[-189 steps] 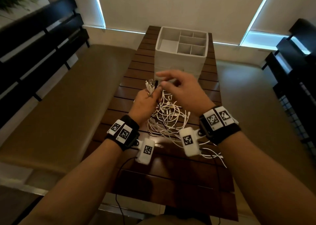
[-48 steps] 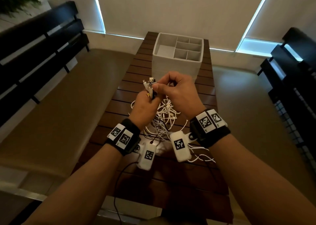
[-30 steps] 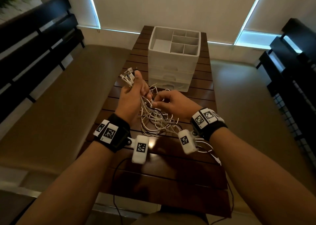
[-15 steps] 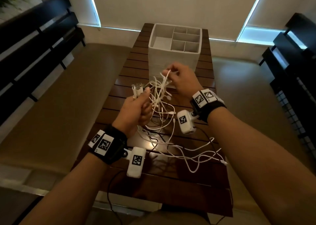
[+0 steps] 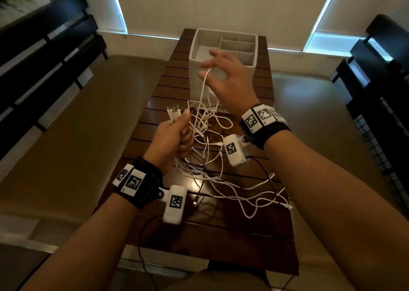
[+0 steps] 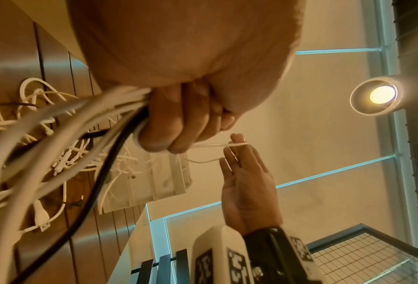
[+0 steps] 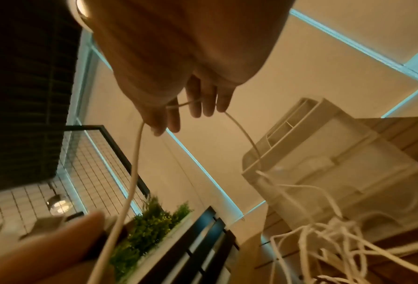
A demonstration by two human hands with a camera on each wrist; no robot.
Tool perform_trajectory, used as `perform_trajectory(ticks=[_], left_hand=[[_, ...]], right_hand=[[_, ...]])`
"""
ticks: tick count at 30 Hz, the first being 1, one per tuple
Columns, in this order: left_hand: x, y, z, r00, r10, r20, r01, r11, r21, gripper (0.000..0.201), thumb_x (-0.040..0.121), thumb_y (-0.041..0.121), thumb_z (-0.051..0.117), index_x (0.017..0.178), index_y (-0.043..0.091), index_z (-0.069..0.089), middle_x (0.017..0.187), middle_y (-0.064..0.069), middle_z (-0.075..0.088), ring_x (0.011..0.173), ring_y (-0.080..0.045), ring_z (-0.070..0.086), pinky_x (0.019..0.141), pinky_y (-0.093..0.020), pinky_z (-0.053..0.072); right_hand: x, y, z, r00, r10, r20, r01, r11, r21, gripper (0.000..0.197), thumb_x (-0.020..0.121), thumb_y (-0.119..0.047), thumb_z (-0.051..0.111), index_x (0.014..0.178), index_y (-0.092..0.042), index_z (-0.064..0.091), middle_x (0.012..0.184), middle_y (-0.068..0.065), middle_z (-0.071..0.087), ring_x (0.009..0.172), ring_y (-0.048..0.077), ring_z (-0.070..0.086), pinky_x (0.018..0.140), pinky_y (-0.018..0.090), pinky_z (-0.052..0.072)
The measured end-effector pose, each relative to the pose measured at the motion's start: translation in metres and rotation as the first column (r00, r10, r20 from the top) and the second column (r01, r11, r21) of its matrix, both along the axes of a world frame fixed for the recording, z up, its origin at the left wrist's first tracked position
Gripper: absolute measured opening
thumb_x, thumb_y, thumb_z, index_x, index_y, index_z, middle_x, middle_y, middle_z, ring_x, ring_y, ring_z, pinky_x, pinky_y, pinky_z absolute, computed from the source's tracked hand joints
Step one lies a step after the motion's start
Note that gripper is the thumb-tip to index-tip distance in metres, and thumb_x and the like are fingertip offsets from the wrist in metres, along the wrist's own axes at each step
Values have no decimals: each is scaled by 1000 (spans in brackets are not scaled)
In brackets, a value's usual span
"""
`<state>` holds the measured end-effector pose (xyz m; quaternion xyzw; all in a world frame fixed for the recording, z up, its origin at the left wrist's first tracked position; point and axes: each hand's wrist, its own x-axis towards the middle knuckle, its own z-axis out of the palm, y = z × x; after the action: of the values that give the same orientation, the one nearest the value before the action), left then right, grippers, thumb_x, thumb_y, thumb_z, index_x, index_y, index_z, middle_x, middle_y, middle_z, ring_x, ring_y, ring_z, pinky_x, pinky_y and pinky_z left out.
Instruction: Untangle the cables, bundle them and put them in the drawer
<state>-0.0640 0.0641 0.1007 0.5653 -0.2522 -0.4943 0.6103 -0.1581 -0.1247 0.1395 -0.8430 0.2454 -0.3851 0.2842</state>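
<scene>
A tangle of white cables hangs from my hands down onto the wooden slat table. My left hand grips a bunch of cable ends in its fist, with the plugs sticking up above it. The left wrist view shows its fingers curled round the bunch. My right hand is raised before the white drawer unit, fingers spread and nearly straight. One thin white cable is looped over them, as the right wrist view shows. The drawers look closed.
Loose cable ends trail over the table's near right part. A black wire also lies there. Padded benches with black slatted backs flank the table on both sides. A green plant stands at the far left.
My right hand has risen higher in front of the drawer unit and spread its fingers, drawing one cable loop up out of the tangle. The left hand keeps its grip on the bunch.
</scene>
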Motion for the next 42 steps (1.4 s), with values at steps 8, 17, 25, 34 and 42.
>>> perform_trajectory(ticks=[8, 17, 25, 34, 42], left_hand=[[6, -2, -10, 999, -26, 30, 24, 997, 73, 54, 109, 43, 50, 60, 23, 38, 53, 4, 26, 42, -12, 19, 48, -24, 12], [5, 1, -35, 999, -4, 41, -3, 987, 158, 51, 108, 40, 52, 63, 23, 37, 53, 3, 24, 41, -10, 20, 45, -18, 16], [11, 2, -30, 994, -60, 91, 39, 975, 217, 51, 107, 40, 55, 60, 24, 41, 54, 4, 28, 43, -11, 21, 45, -20, 15], [16, 0, -19, 953, 212, 217, -223, 975, 26, 42, 105, 45, 58, 82, 14, 76, 51, 9, 36, 42, -8, 30, 42, -21, 26], [-1, -13, 11, 806, 170, 567, -66, 978, -200, 24, 99, 27, 72, 75, 23, 67, 61, 20, 66, 59, 7, 56, 60, -13, 44]], right_hand=[[-3, -13, 13, 986, -137, -91, 136, 991, -21, 44, 84, -44, 82, 118, -18, 69, 154, 7, 46, 143, 23, 43, 108, 18, 32], [-13, -19, 28, 971, -148, -188, 141, 989, -50, 33, 95, -42, 71, 110, -14, 73, 123, 2, 63, 110, 11, 56, 99, 27, 49], [-8, -11, 51, 966, -248, -74, 243, 967, -73, 80, 72, -75, 77, 130, -24, 59, 148, 2, 42, 130, 19, 48, 105, 36, 49], [-12, 7, 17, 686, -10, -727, -64, 995, -74, 23, 105, -17, 54, 113, -9, 75, 93, 6, 70, 87, 21, 67, 69, 25, 42], [4, 32, -1, 683, 170, -710, -284, 958, -43, 21, 102, -14, 56, 122, -13, 61, 110, 6, 68, 96, 26, 64, 84, 39, 52]])
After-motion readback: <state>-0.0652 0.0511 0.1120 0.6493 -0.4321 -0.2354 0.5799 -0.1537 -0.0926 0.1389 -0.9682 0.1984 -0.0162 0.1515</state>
